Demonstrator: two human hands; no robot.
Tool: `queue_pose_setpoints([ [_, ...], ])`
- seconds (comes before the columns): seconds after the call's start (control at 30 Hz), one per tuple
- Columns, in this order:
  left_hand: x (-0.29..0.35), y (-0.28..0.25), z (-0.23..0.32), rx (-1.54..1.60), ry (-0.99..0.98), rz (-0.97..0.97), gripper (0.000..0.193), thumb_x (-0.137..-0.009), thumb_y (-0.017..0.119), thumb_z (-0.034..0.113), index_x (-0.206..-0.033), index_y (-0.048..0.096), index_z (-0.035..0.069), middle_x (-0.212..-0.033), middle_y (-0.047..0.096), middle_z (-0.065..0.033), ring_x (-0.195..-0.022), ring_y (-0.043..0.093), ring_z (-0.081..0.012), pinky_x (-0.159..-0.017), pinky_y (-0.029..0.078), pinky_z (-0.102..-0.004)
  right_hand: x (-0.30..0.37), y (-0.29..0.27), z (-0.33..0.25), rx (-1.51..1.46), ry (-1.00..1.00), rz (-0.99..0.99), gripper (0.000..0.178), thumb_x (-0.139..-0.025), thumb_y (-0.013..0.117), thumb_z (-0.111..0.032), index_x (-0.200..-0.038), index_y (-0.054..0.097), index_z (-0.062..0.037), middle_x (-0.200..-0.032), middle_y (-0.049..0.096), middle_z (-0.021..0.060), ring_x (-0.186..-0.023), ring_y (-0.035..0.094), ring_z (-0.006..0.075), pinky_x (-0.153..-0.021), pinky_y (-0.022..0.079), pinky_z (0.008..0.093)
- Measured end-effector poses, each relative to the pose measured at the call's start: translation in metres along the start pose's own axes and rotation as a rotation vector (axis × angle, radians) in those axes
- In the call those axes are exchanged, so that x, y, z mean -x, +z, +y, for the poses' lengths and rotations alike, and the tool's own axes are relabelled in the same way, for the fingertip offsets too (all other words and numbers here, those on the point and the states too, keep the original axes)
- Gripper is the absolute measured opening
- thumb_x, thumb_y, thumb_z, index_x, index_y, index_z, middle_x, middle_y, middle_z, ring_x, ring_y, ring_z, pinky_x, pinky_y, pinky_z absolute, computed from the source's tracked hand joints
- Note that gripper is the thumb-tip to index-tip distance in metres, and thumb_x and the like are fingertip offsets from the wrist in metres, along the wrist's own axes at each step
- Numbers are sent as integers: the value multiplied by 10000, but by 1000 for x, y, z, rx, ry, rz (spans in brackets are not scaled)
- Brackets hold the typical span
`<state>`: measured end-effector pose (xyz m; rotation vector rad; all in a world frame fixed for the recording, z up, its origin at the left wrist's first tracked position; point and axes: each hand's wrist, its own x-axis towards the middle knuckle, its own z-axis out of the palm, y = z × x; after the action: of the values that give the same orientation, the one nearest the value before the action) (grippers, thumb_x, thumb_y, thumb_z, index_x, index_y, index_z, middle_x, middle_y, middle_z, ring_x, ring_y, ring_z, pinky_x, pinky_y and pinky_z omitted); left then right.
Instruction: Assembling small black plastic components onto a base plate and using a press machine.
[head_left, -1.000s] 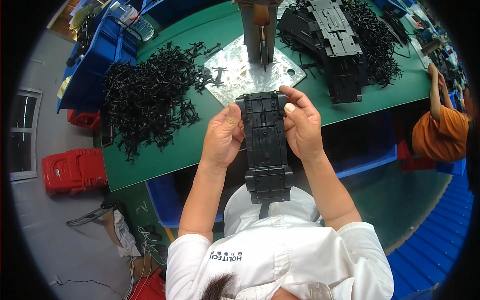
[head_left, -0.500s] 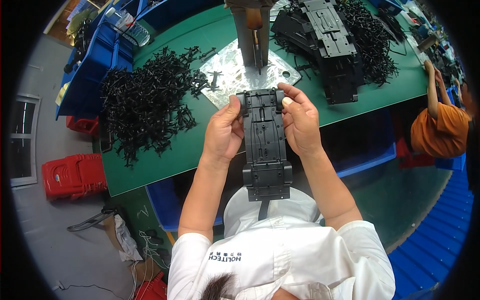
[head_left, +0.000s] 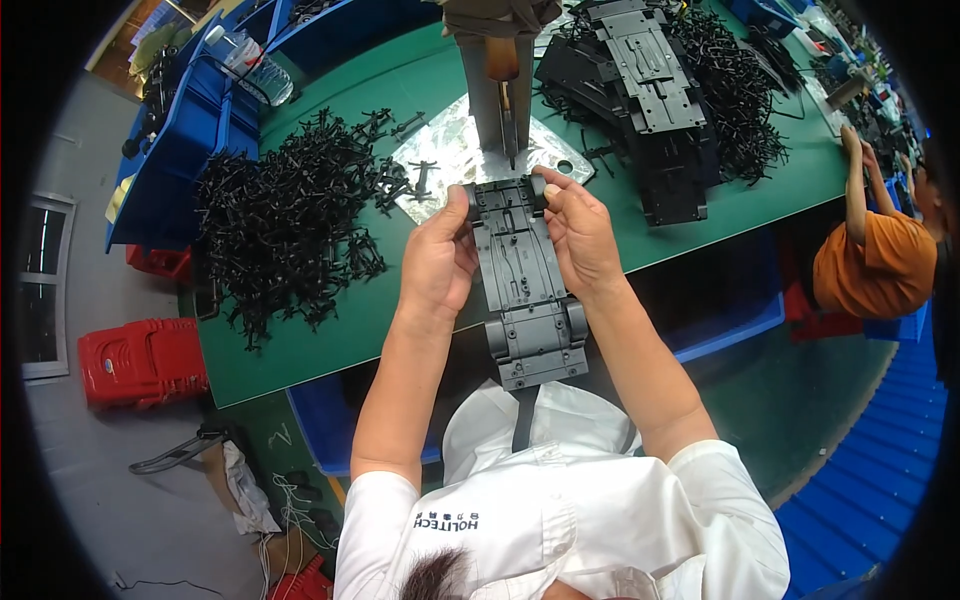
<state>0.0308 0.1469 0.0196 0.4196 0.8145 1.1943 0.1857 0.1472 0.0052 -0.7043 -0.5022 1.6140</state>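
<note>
the person's holding a long black plastic tray (head_left: 518,270) in both hands over the front edge of the green counter (head_left: 345,325), near end above the lap, far end right by a silver metal plate (head_left: 545,142). left hand (head_left: 437,262) has its fingers pinching the left edge, right hand (head_left: 583,235) has its fingers pinching the far right corner. big heap of black bits (head_left: 285,215) off to the left.
</note>
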Motion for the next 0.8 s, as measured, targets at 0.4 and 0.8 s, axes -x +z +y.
queue_pose_setpoints([
  [0.4, -1, 2, 8, -45, 27, 30, 338, -911, 540, 307, -970, 592, -21, -891, 623, -81, -785, 591, -149, -705, 492, -283, -7, 5, 2, 11, -12, 48, 318, -899, 487, -69, -1183, 460, 72, -961, 599, 76, -820, 577, 85, -748, 480, 201],
  [0.8, -1, 9, 15, -65, 39, 83, 308, -909, 547, 294, -940, 596, -8, -852, 611, -68, -739, 579, -135, -677, 498, -274, -8, 8, 1, 9, -28, 34, 331, -910, 491, -79, -1198, 451, 80, -984, 602, 98, -853, 587, 111, -775, 483, 218],
])
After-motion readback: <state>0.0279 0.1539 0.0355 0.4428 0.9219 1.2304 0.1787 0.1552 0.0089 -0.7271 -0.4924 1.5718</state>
